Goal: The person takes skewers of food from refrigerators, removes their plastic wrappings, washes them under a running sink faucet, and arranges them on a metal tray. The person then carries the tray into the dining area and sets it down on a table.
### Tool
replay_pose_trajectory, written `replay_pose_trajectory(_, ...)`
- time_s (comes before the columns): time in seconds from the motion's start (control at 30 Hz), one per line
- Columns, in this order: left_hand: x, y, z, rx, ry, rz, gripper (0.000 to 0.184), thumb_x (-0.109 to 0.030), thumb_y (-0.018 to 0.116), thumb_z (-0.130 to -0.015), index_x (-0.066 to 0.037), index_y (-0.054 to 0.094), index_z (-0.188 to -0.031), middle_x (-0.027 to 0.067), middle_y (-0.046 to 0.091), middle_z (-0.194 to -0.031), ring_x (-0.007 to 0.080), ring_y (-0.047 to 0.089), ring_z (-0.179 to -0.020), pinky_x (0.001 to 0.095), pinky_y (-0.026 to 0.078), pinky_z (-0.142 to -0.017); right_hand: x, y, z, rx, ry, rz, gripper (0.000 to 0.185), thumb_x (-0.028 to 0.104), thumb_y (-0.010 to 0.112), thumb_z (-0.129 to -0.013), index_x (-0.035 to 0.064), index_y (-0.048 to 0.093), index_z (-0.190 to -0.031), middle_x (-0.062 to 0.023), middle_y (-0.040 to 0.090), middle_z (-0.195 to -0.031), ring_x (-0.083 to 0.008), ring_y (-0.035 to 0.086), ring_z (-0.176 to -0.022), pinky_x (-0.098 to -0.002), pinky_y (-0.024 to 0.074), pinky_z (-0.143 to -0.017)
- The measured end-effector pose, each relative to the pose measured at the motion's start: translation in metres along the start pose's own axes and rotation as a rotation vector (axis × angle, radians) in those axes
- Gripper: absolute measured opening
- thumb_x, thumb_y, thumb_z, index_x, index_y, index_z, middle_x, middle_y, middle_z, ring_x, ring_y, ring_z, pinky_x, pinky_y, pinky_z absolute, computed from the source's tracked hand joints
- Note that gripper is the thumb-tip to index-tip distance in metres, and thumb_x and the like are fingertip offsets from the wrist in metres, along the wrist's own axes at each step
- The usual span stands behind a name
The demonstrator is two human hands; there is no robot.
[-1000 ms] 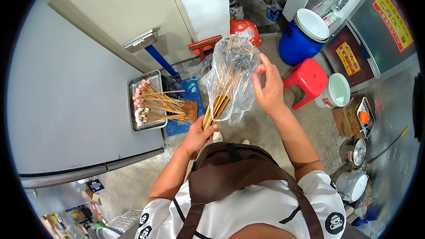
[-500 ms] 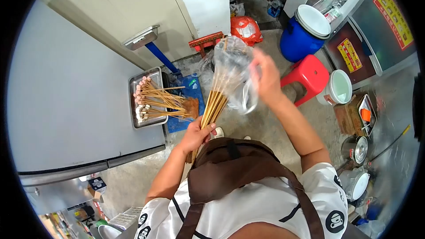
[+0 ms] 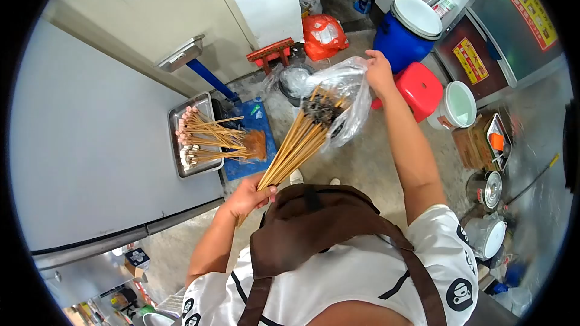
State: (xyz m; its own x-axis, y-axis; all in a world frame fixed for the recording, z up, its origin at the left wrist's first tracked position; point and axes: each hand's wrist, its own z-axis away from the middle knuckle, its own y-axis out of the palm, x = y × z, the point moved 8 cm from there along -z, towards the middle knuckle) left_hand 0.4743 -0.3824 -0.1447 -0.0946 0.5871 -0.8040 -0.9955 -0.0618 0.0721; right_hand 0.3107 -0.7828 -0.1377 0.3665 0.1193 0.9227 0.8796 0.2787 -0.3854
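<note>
From my remote seat I have the left hand [image 3: 251,196], left of centre and low in the frame, closed round a bundle of thin golden-brown wooden skewers [image 3: 293,150]; my grip sits near their lower end, thumb laid across the top, with a short length poking out below the fist; the rest fans up and right to dark, lumpy food pieces [image 3: 322,110] near the frame's centre, well away from my fingers; the right hand [image 3: 379,71], upper right of centre, pinches a clear, crumpled plastic bag [image 3: 356,84], which hangs beside and behind those dark ends; just what its fingertips do is too small to tell; at centre left a rectangular steel tray [image 3: 201,101] bears more skewers tipped pink and white [image 3: 211,136]; behind my right forearm stands a red plastic stool [image 3: 420,92].
</note>
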Motion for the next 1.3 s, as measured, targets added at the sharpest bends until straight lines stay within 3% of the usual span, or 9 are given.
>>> replay_pose_trajectory(0.1,0.006,-0.011,-0.002,-0.05,0.08,0.101,0.017,-0.017,0.054,-0.089,-0.003,0.051,-0.098,0.0058,0.057,-0.068,0.0071,0.044,-0.046,0.0212,0.033,-0.04,0.052,0.009,0.058,0.319,0.276,-0.433,0.086,0.037,0.069,-0.074,0.0045,0.022,-0.138,-0.0183,0.044,-0.125,-0.0246,0.047,-0.109,-0.0402,0.0418,-0.083)
replay_pose_trajectory(0.23,-0.014,-0.013,-0.014,-0.149,0.187,0.195,0.016,-0.018,0.051,-0.091,-0.004,0.048,-0.096,0.0061,0.057,-0.071,0.008,0.044,-0.045,0.0215,0.034,-0.039,0.101,0.037,0.095,0.384,0.132,-0.275,0.108,0.042,0.073,-0.067,0.0052,0.004,-0.141,-0.0226,0.022,-0.14,-0.0323,0.032,-0.126,-0.0442,0.0366,-0.093)
replay_pose_trajectory(0.33,-0.024,-0.015,-0.024,-0.241,0.241,0.228,0.013,-0.019,0.05,-0.092,-0.006,0.048,-0.093,0.006,0.057,-0.072,0.0079,0.045,-0.046,0.0213,0.035,-0.039,0.112,0.067,0.091,0.259,0.038,-0.279,0.114,0.038,0.079,-0.061,0.0016,0.006,-0.14,-0.026,0.029,-0.135,-0.0329,0.036,-0.122,-0.0409,0.0352,-0.097)
replay_pose_trajectory(0.5,-0.034,-0.015,-0.03,-0.303,0.269,0.198,0.016,-0.021,0.05,-0.092,-0.006,0.049,-0.094,0.0062,0.058,-0.074,0.0083,0.046,-0.048,0.0215,0.036,-0.04,0.134,0.084,0.078,0.066,-0.068,-0.296,0.097,0.023,0.076,-0.067,-0.0016,0.014,-0.138,-0.0224,0.051,-0.114,-0.0309,0.055,-0.097,-0.0351,0.0416,-0.089)
replay_pose_trajectory(0.53,-0.037,-0.015,-0.031,-0.293,0.274,0.261,0.017,-0.022,0.05,-0.092,-0.006,0.049,-0.094,0.0069,0.058,-0.075,0.009,0.047,-0.048,0.022,0.037,-0.04,0.129,0.085,0.069,-0.052,-0.128,-0.259,0.071,0.007,0.067,-0.074,-0.0034,0.027,-0.132,-0.0135,0.06,-0.097,-0.0213,0.059,-0.084,-0.0326,0.047,-0.076)
replay_pose_trajectory(0.73,-0.05,-0.012,-0.012,0.02,0.314,0.505,0.049,-0.043,0.043,-0.091,0.0,0.048,-0.116,0.0105,0.058,-0.074,0.0108,0.043,-0.042,0.0218,0.034,-0.039,0.091,0.082,0.031,-0.036,0.164,-0.913,0.045,-0.006,0.051,-0.08,-0.0016,0.038,-0.123,-0.0144,0.059,-0.097,-0.0198,0.059,-0.082,-0.0307,0.0503,-0.067)
replay_pose_trajectory(0.9,-0.04,-0.006,-0.002,0.072,0.27,0.523,0.05,-0.043,0.043,-0.091,-0.001,0.049,-0.117,0.0097,0.056,-0.07,0.0099,0.041,-0.041,0.0209,0.032,-0.038,0.086,0.066,0.003,-0.165,0.183,-0.827,0.031,-0.003,0.046,-0.084,-0.002,0.047,-0.115,-0.0146,0.058,-0.098,-0.0201,0.059,-0.083,-0.0313,0.0502,-0.07)
replay_pose_trajectory(1.0,-0.037,-0.005,0.009,0.096,0.25,0.521,0.053,-0.046,0.048,-0.088,-0.001,0.05,-0.115,0.0099,0.055,-0.067,0.0089,0.041,-0.04,0.0199,0.031,-0.037,0.103,0.041,-0.007,-0.225,-0.045,-0.555,0.029,-0.001,0.045,-0.086,-0.0023,0.048,-0.115,-0.0133,0.058,-0.097,-0.019,0.058,-0.082,-0.0294,0.0494,-0.072)
replay_pose_trajectory(1.3,-0.012,0.023,0.034,0.411,0.108,0.643,0.062,-0.047,0.057,-0.083,0.004,0.046,-0.117,0.0128,0.053,-0.064,0.0089,0.04,-0.038,0.0193,0.031,-0.035,0.136,0.033,-0.045,0.093,-0.078,-0.78,0.02,0.009,0.045,-0.09,0.0004,0.054,-0.106,-0.0038,0.06,-0.078,-0.0126,0.056,-0.066,-0.0232,0.0464,-0.062)
